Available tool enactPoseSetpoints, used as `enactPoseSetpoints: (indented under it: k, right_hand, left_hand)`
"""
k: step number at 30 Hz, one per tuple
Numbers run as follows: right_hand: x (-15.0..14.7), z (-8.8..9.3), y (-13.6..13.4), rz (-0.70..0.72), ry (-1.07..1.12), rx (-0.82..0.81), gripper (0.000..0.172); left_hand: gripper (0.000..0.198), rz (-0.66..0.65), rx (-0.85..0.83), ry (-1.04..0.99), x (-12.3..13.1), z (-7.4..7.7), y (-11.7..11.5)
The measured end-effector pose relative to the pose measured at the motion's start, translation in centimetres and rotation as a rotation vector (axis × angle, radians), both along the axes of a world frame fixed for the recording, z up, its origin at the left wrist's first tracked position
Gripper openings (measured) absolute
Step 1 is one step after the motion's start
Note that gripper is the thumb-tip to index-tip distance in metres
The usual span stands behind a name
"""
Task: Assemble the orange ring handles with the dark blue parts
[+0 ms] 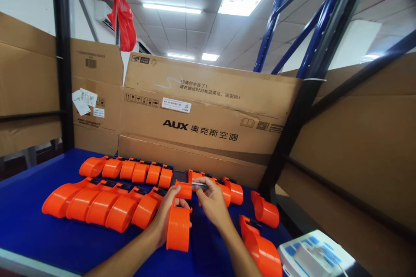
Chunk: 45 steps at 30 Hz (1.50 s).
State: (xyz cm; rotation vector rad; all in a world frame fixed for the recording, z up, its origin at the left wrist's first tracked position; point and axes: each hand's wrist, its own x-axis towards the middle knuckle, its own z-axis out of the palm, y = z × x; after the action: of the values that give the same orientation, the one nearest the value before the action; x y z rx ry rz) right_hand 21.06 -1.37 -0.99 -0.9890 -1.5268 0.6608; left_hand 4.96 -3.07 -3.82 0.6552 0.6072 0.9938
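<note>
My left hand (164,216) is closed around an orange plastic part (178,229), a wide round sleeve with a narrower arm on top, held up at the front middle. In my right hand (212,199), thumb and fingers pinch a slim grey piece (199,186) against the upper end of that arm. What the grey piece is I cannot make out. Behind my hands stand more orange parts of the same shape, a back row (141,171) and a front row (97,207) to the left. Several of them carry dark pieces on their arms.
More orange parts stand at right, one (264,210) near the post and a larger-looking one (261,251) in front. A white power strip (316,255) with a plug lies at the right corner. Cardboard walls (201,138) and rack posts (292,130) enclose the blue table (29,242).
</note>
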Motion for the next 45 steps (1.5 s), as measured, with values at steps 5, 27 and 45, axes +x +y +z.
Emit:
enactPoseSetpoints:
  k: [5,27,45]
  right_hand:
    - [0.04,0.09,-0.08,0.023,0.001,-0.04,0.029]
    - [-0.55,0.0,-0.2,0.025,0.03,0.066,0.032]
    - [-0.03,-0.2,-0.09,0.024,0.004,0.034,0.035]
  left_hand:
    - [0.047,0.065,0.027,0.028,0.14,-0.13,0.02]
    - [0.054,0.076,0.07,0.004,0.17,-0.5,0.15]
    - [0.052,0.08,0.085,0.044,0.11,-0.47,0.3]
